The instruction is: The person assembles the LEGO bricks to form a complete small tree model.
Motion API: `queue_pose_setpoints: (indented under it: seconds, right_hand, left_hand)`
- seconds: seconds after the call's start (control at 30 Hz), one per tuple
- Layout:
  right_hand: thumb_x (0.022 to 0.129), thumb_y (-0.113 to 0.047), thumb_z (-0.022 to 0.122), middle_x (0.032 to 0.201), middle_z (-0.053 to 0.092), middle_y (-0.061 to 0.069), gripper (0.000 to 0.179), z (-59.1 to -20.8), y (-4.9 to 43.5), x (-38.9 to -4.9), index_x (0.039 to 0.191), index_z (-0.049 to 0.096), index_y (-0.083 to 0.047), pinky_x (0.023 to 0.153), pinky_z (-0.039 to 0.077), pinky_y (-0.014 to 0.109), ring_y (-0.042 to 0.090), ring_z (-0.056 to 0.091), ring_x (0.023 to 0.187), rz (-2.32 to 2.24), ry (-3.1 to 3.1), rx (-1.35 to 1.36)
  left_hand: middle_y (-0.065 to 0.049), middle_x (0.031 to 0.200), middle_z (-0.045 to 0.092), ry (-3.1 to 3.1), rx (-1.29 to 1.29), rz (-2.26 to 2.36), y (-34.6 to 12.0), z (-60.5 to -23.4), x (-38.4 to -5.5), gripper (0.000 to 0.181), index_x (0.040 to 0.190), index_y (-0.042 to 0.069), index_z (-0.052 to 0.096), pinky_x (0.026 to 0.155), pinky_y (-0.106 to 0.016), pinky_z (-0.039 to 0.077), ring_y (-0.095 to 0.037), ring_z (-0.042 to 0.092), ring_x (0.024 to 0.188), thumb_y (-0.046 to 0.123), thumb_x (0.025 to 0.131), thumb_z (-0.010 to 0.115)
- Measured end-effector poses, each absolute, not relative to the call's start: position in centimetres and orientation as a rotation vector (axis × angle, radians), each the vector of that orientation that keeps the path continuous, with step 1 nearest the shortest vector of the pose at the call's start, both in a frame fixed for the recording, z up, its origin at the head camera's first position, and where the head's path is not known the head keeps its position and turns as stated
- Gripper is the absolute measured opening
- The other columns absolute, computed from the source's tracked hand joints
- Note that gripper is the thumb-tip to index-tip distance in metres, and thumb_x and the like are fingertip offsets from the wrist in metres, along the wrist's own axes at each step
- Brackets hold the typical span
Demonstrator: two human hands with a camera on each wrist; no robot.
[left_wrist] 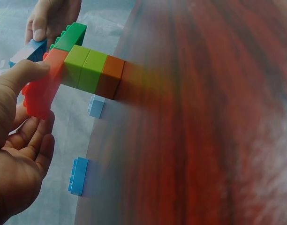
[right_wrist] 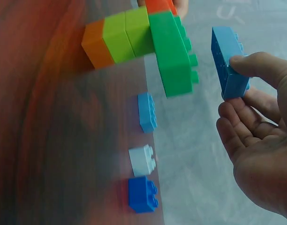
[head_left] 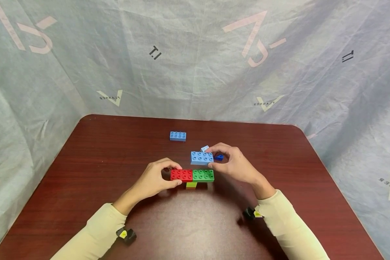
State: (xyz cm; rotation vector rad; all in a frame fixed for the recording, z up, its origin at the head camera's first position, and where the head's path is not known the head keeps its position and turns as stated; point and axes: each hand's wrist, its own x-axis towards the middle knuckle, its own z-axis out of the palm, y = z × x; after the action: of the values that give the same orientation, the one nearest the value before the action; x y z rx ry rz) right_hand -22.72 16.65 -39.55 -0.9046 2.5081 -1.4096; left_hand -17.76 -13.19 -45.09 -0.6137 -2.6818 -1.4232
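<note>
My left hand point(head_left: 152, 178) pinches the red brick point(head_left: 181, 175) between thumb and fingers. Beside that brick sits a green brick point(head_left: 203, 175), end to end with it. Both rest on a short column of two lime green bricks point(left_wrist: 85, 69) over an orange brick point(left_wrist: 110, 77), which stands on the table. In my right hand point(head_left: 235, 164), thumb and fingertips grip a light blue brick point(right_wrist: 228, 63), studs up in the head view. It hovers just above and behind the red and green pair, apart from them in the right wrist view.
At the back of the brown table point(head_left: 123, 144) lies another blue brick point(head_left: 177, 136). A small pale blue brick point(right_wrist: 142, 160) and a small dark blue brick point(right_wrist: 142, 194) stand beyond my right hand. A grey printed cloth point(head_left: 188, 72) hangs behind the table.
</note>
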Motion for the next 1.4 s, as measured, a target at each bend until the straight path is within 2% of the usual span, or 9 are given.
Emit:
queue_pose_setpoints:
  seconds: [0.17,0.3,0.4,0.53,0.67,0.9,1.2,1.4]
  right_hand:
    - [0.088,-0.011,0.082,0.12,0.068,-0.005,0.038,-39.8,15.9,-21.5,0.122,0.072,-0.023,0.089,0.056,0.033,0.02,0.064,0.106,-1.374,2.514,-0.922]
    - [0.086,-0.012,0.083,0.118,0.07,-0.003,0.039,-40.1,15.2,-20.8,0.122,0.072,-0.021,0.095,0.055,0.038,0.015,0.064,0.107,-1.354,2.528,-0.943]
    - [0.086,-0.009,0.083,0.119,0.069,0.0,0.039,-40.5,14.7,-20.5,0.122,0.072,-0.018,0.096,0.057,0.041,0.017,0.066,0.11,-1.374,2.487,-0.939]
    - [0.087,-0.004,0.081,0.123,0.066,0.005,0.039,-41.1,14.2,-20.3,0.123,0.07,-0.012,0.089,0.06,0.033,0.023,0.068,0.114,-1.4,2.414,-0.941]
    - [0.087,-0.003,0.08,0.124,0.066,0.006,0.038,-41.4,13.8,-20.2,0.123,0.07,-0.012,0.088,0.059,0.027,0.023,0.069,0.115,-1.368,2.441,-0.975]
    - [0.086,-0.009,0.083,0.121,0.069,0.003,0.038,-41.5,13.2,-20.0,0.122,0.071,-0.014,0.088,0.059,0.028,0.018,0.071,0.109,-1.311,2.533,-1.007]
    - [0.087,-0.012,0.083,0.123,0.068,0.002,0.036,-41.5,13.1,-19.8,0.122,0.071,-0.014,0.088,0.059,0.03,0.015,0.07,0.107,-1.213,2.607,-1.069]
    - [0.088,-0.013,0.082,0.123,0.068,0.002,0.035,-41.4,13.1,-19.9,0.121,0.071,-0.014,0.092,0.059,0.031,0.016,0.07,0.11,-1.188,2.615,-1.066]
  left_hand:
    - [0.009,0.105,0.069,-2.667,-0.623,-1.44,-13.1,-45.0,-17.6,0.035,0.109,0.026,0.073,0.08,-0.036,0.059,-0.013,0.061,0.095,0.025,0.079,0.09]
    - [0.009,0.106,0.07,-2.668,-0.627,-1.442,-13.1,-44.9,-17.6,0.036,0.111,0.025,0.073,0.083,-0.037,0.059,-0.012,0.061,0.096,0.025,0.079,0.09]
    - [0.008,0.107,0.07,-2.672,-0.627,-1.435,-13.1,-44.9,-17.5,0.037,0.113,0.024,0.073,0.085,-0.037,0.059,-0.012,0.062,0.097,0.025,0.08,0.09]
    - [0.007,0.107,0.07,-2.676,-0.62,-1.435,-13.1,-44.9,-17.5,0.038,0.112,0.02,0.072,0.085,-0.039,0.059,-0.013,0.062,0.096,0.024,0.079,0.09]
    - [0.006,0.106,0.069,-2.681,-0.612,-1.436,-13.1,-44.8,-17.5,0.04,0.113,0.017,0.072,0.085,-0.04,0.058,-0.013,0.062,0.095,0.023,0.079,0.091]
    - [0.004,0.107,0.069,-2.688,-0.601,-1.449,-13.2,-44.7,-17.5,0.043,0.117,0.015,0.072,0.084,-0.041,0.058,-0.021,0.063,0.097,0.023,0.079,0.09]
    - [0.006,0.106,0.069,-2.682,-0.617,-1.433,-13.1,-44.9,-17.5,0.043,0.117,0.016,0.073,0.083,-0.033,0.057,-0.011,0.061,0.094,0.024,0.079,0.091]
    - [0.008,0.105,0.069,-2.599,-0.665,-1.458,-13.3,-44.5,-17.6,0.038,0.115,0.022,0.073,0.086,-0.04,0.057,-0.01,0.062,0.095,0.027,0.081,0.09]
